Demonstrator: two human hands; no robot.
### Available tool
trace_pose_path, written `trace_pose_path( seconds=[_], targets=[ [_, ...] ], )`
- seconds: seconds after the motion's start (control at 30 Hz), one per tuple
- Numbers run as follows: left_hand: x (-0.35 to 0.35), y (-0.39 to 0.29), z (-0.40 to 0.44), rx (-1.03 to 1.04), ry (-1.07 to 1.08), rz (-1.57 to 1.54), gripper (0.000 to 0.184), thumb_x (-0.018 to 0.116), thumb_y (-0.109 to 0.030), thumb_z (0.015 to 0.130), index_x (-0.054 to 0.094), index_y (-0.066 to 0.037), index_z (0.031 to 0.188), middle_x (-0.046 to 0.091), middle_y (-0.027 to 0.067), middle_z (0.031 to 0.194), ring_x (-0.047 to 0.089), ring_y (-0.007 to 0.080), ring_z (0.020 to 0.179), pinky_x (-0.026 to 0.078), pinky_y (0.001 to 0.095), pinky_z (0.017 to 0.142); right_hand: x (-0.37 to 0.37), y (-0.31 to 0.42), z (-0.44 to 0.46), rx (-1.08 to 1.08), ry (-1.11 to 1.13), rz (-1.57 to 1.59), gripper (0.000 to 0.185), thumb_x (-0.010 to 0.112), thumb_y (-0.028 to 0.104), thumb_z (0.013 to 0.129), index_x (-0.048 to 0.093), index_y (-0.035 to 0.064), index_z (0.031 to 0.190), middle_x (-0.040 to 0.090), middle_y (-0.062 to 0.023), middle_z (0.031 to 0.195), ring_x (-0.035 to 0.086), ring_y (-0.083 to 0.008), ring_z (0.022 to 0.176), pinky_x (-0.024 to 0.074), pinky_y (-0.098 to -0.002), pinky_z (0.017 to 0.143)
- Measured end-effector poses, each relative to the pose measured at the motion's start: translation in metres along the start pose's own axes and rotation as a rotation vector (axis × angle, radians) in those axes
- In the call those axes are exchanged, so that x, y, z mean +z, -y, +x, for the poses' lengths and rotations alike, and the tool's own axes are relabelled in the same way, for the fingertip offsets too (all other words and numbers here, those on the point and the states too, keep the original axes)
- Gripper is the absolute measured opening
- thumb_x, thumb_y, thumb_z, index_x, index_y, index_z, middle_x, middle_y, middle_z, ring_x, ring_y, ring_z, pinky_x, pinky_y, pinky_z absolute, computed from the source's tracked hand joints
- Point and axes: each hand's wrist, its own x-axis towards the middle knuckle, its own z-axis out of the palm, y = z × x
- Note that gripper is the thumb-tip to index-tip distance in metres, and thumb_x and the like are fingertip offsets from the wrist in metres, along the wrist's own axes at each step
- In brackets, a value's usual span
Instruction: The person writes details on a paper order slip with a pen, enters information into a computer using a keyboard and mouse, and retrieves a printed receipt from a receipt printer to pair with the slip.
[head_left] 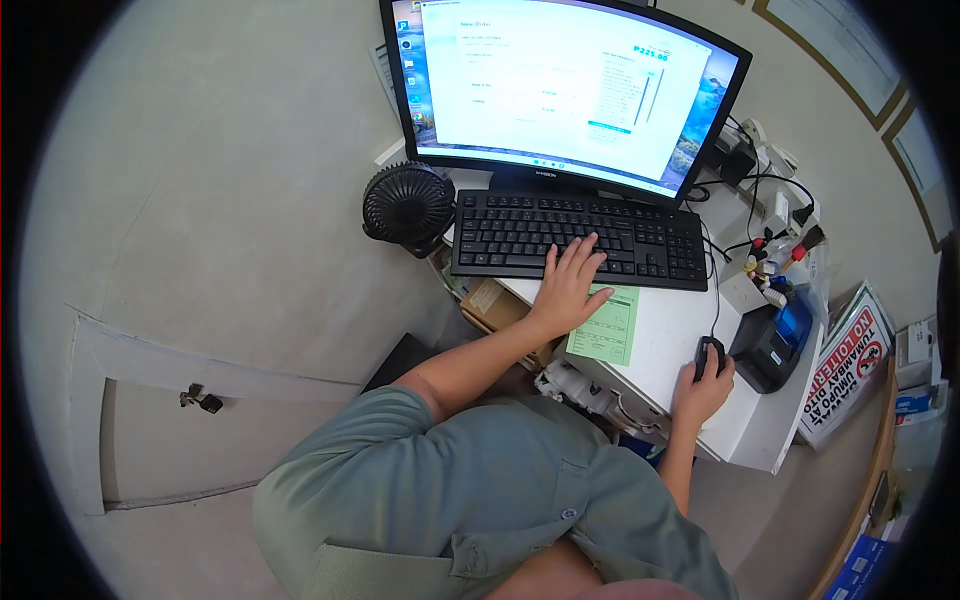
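My left hand (568, 292) lies with fingers spread over the lower middle keys of a black keyboard (490, 232). Its thumb reaches over the upper edge of a green printed slip (606, 335) on the white desk (662, 345). On the right, my right hand (703, 392) is wrapped round a black computer mouse (710, 358), covering part of it. Behind the keyboard stands a lit monitor (545, 90) with a mostly white order window and a price in blue-green figures.
A small black fan (407, 205) stands left of the keyboard. A black device with a blue top (770, 345) is beside the mouse, near a holder of pens and brushes (770, 265). Cables and plugs (760, 185) crowd the back right. A "No Loitering" sign (848, 370) leans beyond the desk.
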Motion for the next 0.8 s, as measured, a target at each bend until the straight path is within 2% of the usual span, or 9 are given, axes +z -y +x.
trace_pose_path(
  seconds=[0.37, 0.8],
  targets=[
    [0.0006, 0.0009, 0.0001, 0.029, -0.034, 0.003, 0.056, 0.063, -0.038, 0.091, 0.047, -0.004, 0.132, 0.033, 0.0203, 0.152, 0.034, 0.0405, 0.139, 0.018, 0.0628, 0.111, 0.0023, -0.0029, 0.0016, -0.053, -0.025, 0.001, 0.047, 0.065, 0.015, 0.079, 0.062, 0.0129, 0.126, 0.049, -0.0256, 0.134, 0.052, -0.0443, 0.111, 0.0443, -0.0506, 0.094],
    [-0.0013, -0.0005, 0.0002, 0.002, 0.023, -0.004, 0.055, 0.062, -0.038, 0.092, 0.047, -0.004, 0.132, 0.032, 0.0196, 0.153, 0.031, 0.0398, 0.141, 0.017, 0.0623, 0.112, 0.0016, -0.0008, 0.0028, -0.036, -0.008, 0.009, 0.048, 0.065, 0.012, 0.079, 0.061, 0.0110, 0.127, 0.049, -0.0253, 0.135, 0.051, -0.0439, 0.113, 0.0434, -0.0510, 0.095]
  ],
)
